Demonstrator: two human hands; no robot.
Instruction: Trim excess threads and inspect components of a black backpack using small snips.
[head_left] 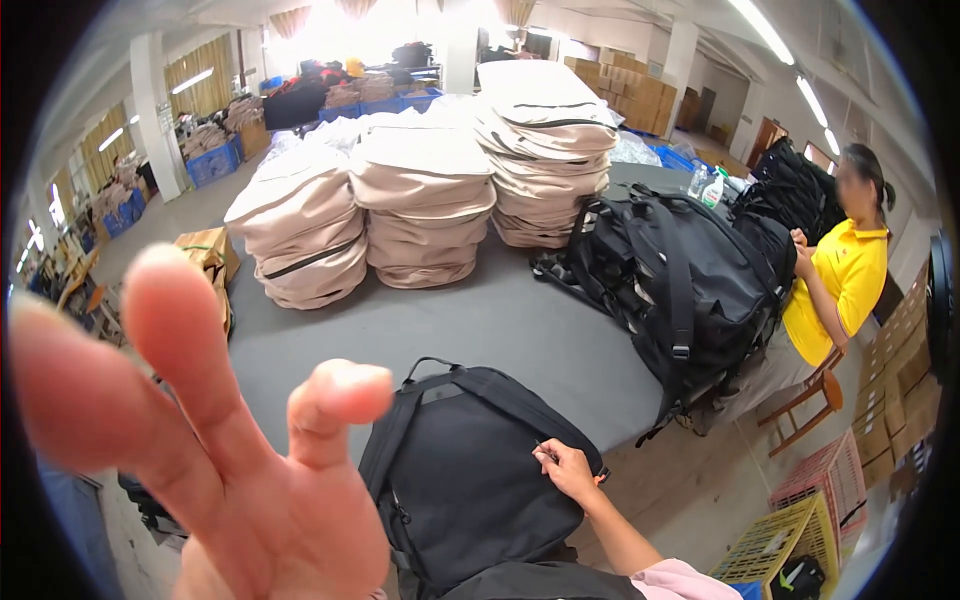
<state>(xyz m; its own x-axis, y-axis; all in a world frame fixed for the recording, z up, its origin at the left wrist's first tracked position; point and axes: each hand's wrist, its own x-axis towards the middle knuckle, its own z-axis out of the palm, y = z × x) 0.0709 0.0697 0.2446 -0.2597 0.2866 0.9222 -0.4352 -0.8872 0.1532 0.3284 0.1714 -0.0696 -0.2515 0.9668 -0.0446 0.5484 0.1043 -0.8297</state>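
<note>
My left hand [270, 480] is raised close to the camera, its fingers spread and nothing in them. Below and to the right of it, a black backpack [460, 470] lies on the grey table [400, 325], with its top handle pointing away from me and its straps spread along the edges. My right hand [567, 470] rests on the backpack's right side, closed around a small dark pointed tool [541, 447] whose exact kind I cannot make out. A bit of orange [600, 479] shows beside that wrist.
Stacks of beige bags [425, 190] stand across the table's far side. A pile of black backpacks [690, 280] lies to the right, near a seated person in a yellow shirt [840, 280]. Bottles [713, 188] stand behind that pile. Plastic crates [780, 545] sit at lower right.
</note>
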